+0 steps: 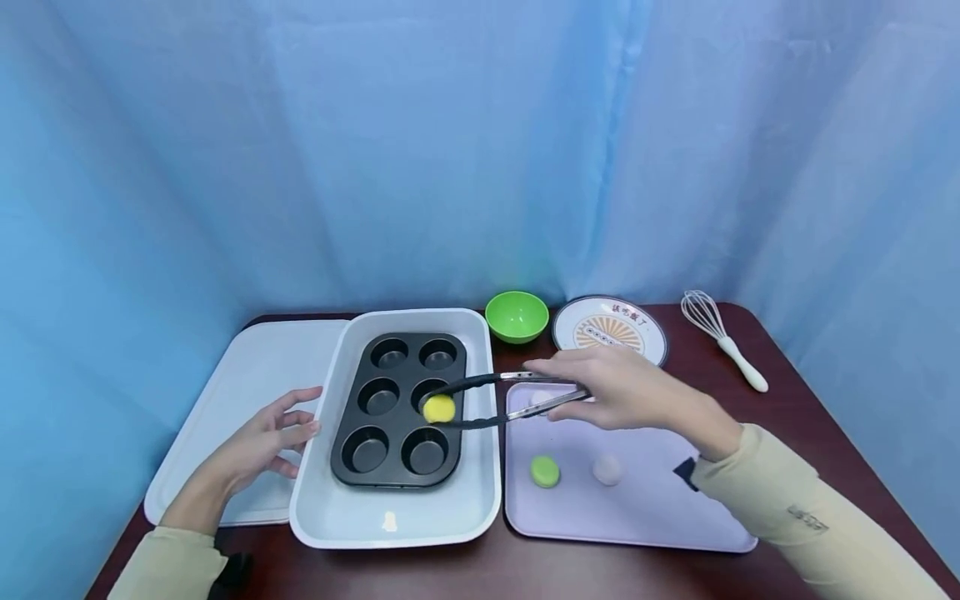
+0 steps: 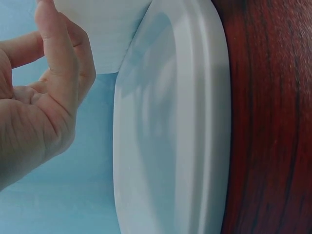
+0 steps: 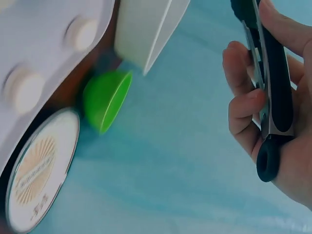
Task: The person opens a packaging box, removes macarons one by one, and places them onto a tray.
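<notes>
My right hand (image 1: 618,385) grips black and silver tongs (image 1: 471,382) by the handles; the right wrist view shows the fingers wrapped round the tongs (image 3: 280,92). Between the tong tips is a small round yellow macaron (image 1: 438,408), over the right column of the dark muffin tin (image 1: 397,408). The tin lies inside a deep white tub (image 1: 390,529). At the tub's left rim is my left hand (image 1: 258,437), fingers loosely bent, holding nothing; whether the fingertips touch the rim I cannot tell. A green macaron (image 1: 545,472) and pale macarons (image 1: 607,469) sit on a lilac tray (image 1: 637,525).
A flat white tray (image 1: 262,358) lies left of the tub. Behind the lilac tray stand a green bowl (image 1: 517,317) and a patterned plate (image 1: 652,333). A whisk (image 1: 738,358) lies at the back right. Blue curtains (image 1: 480,150) hang around the brown table (image 1: 570,575).
</notes>
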A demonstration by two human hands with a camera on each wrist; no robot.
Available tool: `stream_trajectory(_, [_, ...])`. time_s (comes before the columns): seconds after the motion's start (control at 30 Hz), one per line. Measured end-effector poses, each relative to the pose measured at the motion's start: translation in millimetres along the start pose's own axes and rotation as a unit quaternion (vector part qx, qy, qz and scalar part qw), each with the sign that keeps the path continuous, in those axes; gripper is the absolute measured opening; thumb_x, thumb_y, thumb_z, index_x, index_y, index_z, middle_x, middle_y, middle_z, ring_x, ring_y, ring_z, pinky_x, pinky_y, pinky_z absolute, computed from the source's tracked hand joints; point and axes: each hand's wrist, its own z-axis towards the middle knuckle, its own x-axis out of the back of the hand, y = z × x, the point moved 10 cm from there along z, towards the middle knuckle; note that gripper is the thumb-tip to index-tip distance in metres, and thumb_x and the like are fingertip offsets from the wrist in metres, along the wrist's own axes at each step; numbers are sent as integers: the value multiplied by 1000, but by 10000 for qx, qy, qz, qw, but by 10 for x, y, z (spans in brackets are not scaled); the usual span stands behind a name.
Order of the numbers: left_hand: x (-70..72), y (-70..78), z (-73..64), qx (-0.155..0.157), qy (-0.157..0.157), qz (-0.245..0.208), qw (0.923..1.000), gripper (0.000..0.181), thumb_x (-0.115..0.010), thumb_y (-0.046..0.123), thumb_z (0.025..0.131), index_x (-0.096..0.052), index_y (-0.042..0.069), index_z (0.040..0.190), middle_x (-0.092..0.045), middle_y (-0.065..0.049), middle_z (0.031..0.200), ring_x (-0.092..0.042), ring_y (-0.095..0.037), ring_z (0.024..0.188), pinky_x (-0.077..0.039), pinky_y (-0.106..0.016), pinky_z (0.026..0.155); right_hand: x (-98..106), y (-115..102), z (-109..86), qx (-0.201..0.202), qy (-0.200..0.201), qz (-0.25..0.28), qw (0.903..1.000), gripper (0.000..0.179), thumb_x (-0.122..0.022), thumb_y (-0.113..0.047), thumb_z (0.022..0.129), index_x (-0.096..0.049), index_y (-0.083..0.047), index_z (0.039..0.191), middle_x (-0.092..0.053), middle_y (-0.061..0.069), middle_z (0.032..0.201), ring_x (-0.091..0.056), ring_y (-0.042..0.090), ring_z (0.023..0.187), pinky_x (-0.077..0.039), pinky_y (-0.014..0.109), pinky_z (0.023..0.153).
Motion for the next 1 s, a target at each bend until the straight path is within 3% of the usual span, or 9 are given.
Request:
stream_trajectory(0.07, [-15,-3,-2,-7,-14,-20,10000,72,-65,24,100,-27,13,159,-55,-24,129,-68,-29,91,-62,-46,64,76,114,-137,-222,93,53,9997,61,-82,-39,86,-64,-13,138,-69,-2,126,-67,12,107,-58,37,84])
stream_trajectory(0.27, [-19,-13,-14,-1,-4,-12,10000,73,-66,24,100,-26,14,160,-54,-24,130,-68,-30,91,-62,-47,66,285,374,-549,-534,405,-134,9977,58,-85,-38,82,-68,-14,133,-69,-3,126,-66,17,115,-57,42,89])
stream_trajectory(0.47, [-1,-12,-13,-11,-9,8,10000,73,-65,25,100,-25,14,160,-54,-25,130,-68,-30,92,-62,-48,67,374,587,-977,-586,370,4,9976,59,-87,-30,81,-68,-13,133,-70,-3,124,-67,9,105,-49,15,89])
stream_trajectory(0.53, [1,-6,-8,-14,7,18,10000,72,-65,25,101,-25,14,160,-54,-25,130,-68,-30,92,-62,-48,66,371,695,-1140,-700,331,189,9968,59,-88,-29,79,-68,-14,132,-70,-4,123,-66,5,99,-46,9,84])
stream_trajectory(0.63, [1,-6,-5,2,48,33,10000,73,-65,25,100,-25,14,160,-54,-25,130,-68,-30,92,-62,-47,66,336,858,-1390,-887,277,339,9951,59,-89,-28,78,-69,-16,132,-70,-5,122,-64,0,95,-46,10,77])
stream_trajectory(0.83, [-2,0,-11,-43,68,72,9999,72,-66,26,100,-27,14,160,-54,-25,132,-68,-30,95,-62,-47,67,214,1105,-1846,-1247,125,681,9898,57,-89,-24,79,-69,-16,132,-70,-4,124,-62,0,112,-46,7,87])
stream_trajectory(1.0, [10,0,-16,-40,63,43,10000,71,-66,26,99,-29,15,158,-56,-25,130,-69,-30,95,-62,-48,67,109,1259,-2169,-1544,-4,802,9848,55,-88,-23,79,-70,-17,131,-70,-5,123,-59,-3,116,-43,5,89])
